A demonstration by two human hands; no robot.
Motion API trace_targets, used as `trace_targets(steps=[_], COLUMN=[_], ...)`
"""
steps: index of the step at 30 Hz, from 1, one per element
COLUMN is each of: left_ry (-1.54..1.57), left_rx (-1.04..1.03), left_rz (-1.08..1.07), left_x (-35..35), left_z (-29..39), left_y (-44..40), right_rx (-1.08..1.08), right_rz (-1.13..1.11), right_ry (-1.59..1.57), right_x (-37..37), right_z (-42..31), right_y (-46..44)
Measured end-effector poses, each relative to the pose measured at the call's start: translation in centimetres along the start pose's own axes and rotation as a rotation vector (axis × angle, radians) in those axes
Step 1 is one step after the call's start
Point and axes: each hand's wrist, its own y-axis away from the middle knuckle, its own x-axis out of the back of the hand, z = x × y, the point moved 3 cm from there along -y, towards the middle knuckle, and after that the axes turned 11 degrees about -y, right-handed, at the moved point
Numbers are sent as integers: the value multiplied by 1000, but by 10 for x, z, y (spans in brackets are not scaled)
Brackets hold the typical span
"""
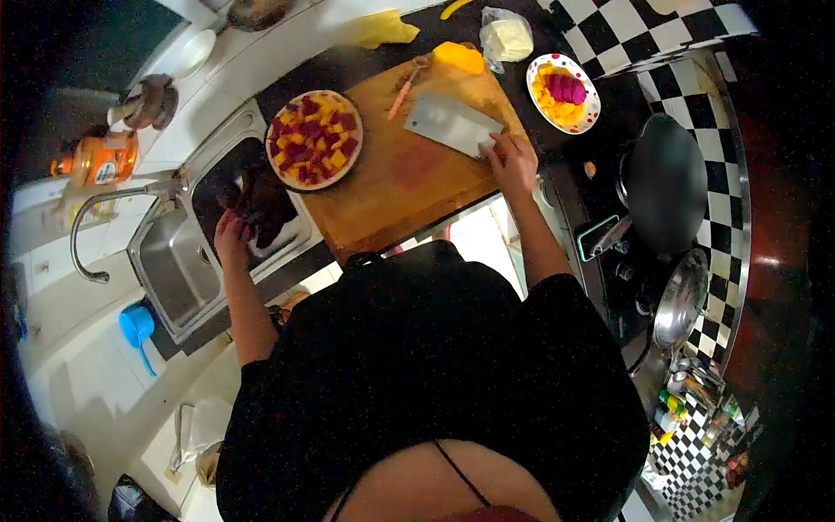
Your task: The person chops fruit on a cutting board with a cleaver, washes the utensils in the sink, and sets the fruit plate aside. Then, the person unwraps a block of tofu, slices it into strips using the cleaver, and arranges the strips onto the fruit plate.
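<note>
My right hand (515,165) is closed on the near right end of a cleaver (448,122), whose broad blade lies over the wooden cutting board (374,209). Over the left sink basin, my left hand (233,231) has its fingers curled beside a dark, crumpled thing (265,204); what it holds, if anything, I cannot make out. A round plate of purple and orange cubes (313,141) rests at the board's left edge. Farther up the board lie a peeler (405,92) with a pinkish handle and an orange-yellow chunk (458,58).
A dotted plate (564,122) of orange and purple pieces stands right of the board, below a bagged pale block (508,39). A dark wok (665,183) and a phone (598,237) are at the right. The faucet (83,226) arches over the steel sink (178,265).
</note>
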Motion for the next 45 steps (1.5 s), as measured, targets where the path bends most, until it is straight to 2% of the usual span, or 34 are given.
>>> trace_targets(steps=[1, 3, 4, 8, 9, 10, 11, 13, 14, 16, 17, 19, 20, 22, 23, 26, 28, 31, 32, 34, 36, 38, 39, 41, 42, 43, 44, 45], left_ry=[-24, -68, -54, -31, 2, 98, 105, -111, -113, -207, -211, 2, 0, -47, -52, 220, -50, -134, -136, -134, -92, -18, -36, -79, 4, -22, -41, -97], left_rx=[-50, -152, -152, -127, -105, -171, -180, -57, -59, 16, 15, -147, -142, -274, -270, -118, -44, -110, -109, -95, -115, -287, -219, -45, -85, -79, -70, -89], left_rz=[-23, -65, -33, 104, 145, 225, 227, 417, 419, 512, 507, 437, 430, 207, 202, 231, 529, 532, 531, 383, 481, 238, 349, 585, 566, 545, 703, 753], left_x=[0, -4, -5, -23, -24, -25, -26, -16, -18, -19, -23, -31, -34, -38, -34, -15, -5, 7, 20, 49, -31, -29, -31, -32, -18, -17, -19, -23], left_z=[-4, -5, -3, 27, 30, 32, 32, 29, 32, 35, 36, 34, 31, 36, 31, 2, -8, -14, -27, -56, 16, 13, 17, 10, -13, -5, -23, -17], left_y=[-3, -4, 1, 21, 20, 26, 23, 19, 21, 25, 25, 28, 29, 28, 24, 6, -1, -7, -20, -46, 9, 6, 10, 6, -5, 2, -8, 0], right_rx=[-6, 124, 244, 104, 167, 235, 245, 66, 66, 201, 195, 69, 61, -27, -35, -89, -169, -227, -229, -96, -61, -1, 31, -110, -121, -135, -115, -127], right_rz=[-1, -165, -153, -144, -207, -266, -260, -206, -205, -309, -306, -363, -364, -421, -421, -485, -497, -543, -544, -532, -502, -435, -416, -498, -512, -526, -556, -568], right_ry=[1, -237, -139, -127, -249, -368, -368, -336, -340, -303, -302, -384, -378, -516, -516, -478, -612, -611, -611, -523, -511, -532, -570, -578, -612, -641, -656, -625], right_x=[-3, -11, -11, 0, -9, -16, -22, -27, -27, -27, -27, -31, -32, -35, -34, -32, -30, -17, -19, -32, -52, -52, -41, -31, -32, -33, -36, -40], right_z=[2, -3, -8, -41, -35, -29, -26, -17, -14, -12, -8, 0, 3, 8, 10, 9, 7, -6, -4, 1, 18, 17, 11, 4, 5, 8, 12, 18], right_y=[-3, -12, -21, -55, -56, -60, -66, -71, -74, -77, -79, -81, -81, -78, -78, -80, -81, -86, -85, -83, -74, -71, -74, -75, -75, -73, -71, -70])
